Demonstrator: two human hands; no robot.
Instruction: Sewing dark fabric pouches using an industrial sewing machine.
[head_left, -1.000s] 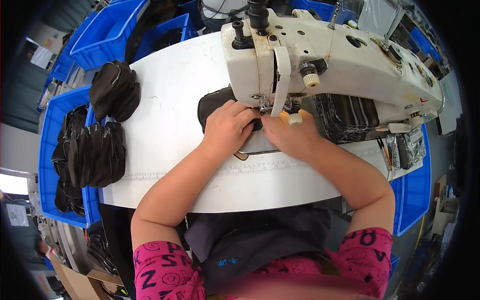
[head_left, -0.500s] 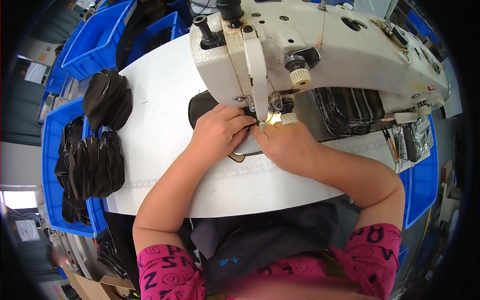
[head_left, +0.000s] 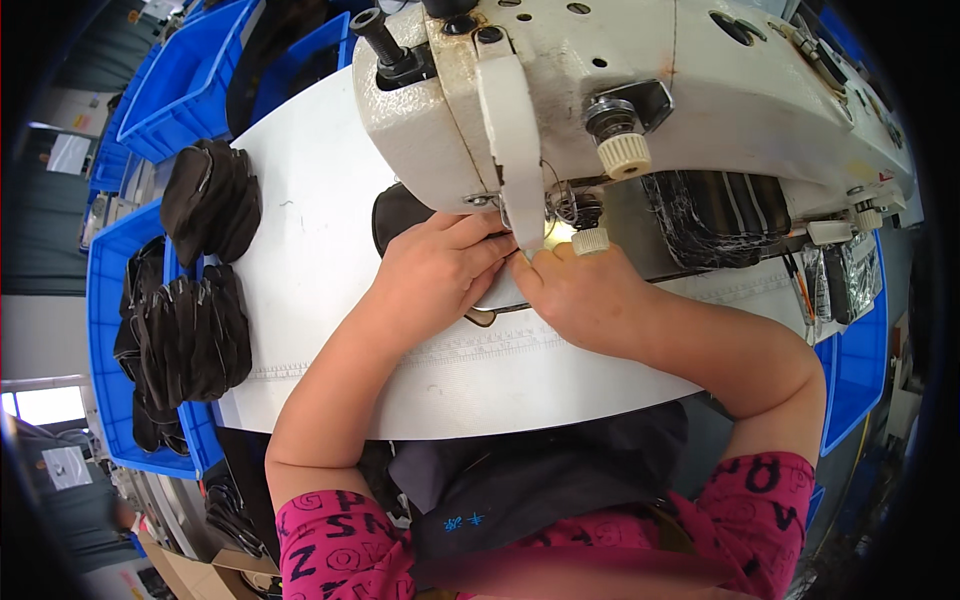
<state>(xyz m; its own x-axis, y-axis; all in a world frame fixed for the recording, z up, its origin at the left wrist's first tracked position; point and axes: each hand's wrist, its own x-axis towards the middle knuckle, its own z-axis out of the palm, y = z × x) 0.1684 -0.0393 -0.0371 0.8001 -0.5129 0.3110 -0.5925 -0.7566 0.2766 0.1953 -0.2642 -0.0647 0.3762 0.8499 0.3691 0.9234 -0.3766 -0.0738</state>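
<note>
A white sewing machine (head_left: 430, 130) stands over the table, its lamp lighting the spot around the needle. Under its head lies a dark fabric piece (head_left: 398, 215), partly covered by my hands. My left hand (head_left: 432, 272) presses on this fabric just left of the needle area, fingers bent and held together. Close against it, my right hand (head_left: 580, 295) has its fingertips closed at the fabric's edge in front of the presser foot. The fingertips of both hands meet there, and the exact grip is hidden.
Stacks of dark sewn pieces (head_left: 195, 335) sit at the table's left, beside and over a blue bin (head_left: 100, 375). More dark pieces (head_left: 720, 220) lie behind the machine's needle area. Small tools (head_left: 797, 285) and clear packets (head_left: 850, 275) rest at the right.
The view has shifted slightly, so the machine looks larger and nearer. Both hands stay at the needle area, holding nearly the same pose on the fabric.
</note>
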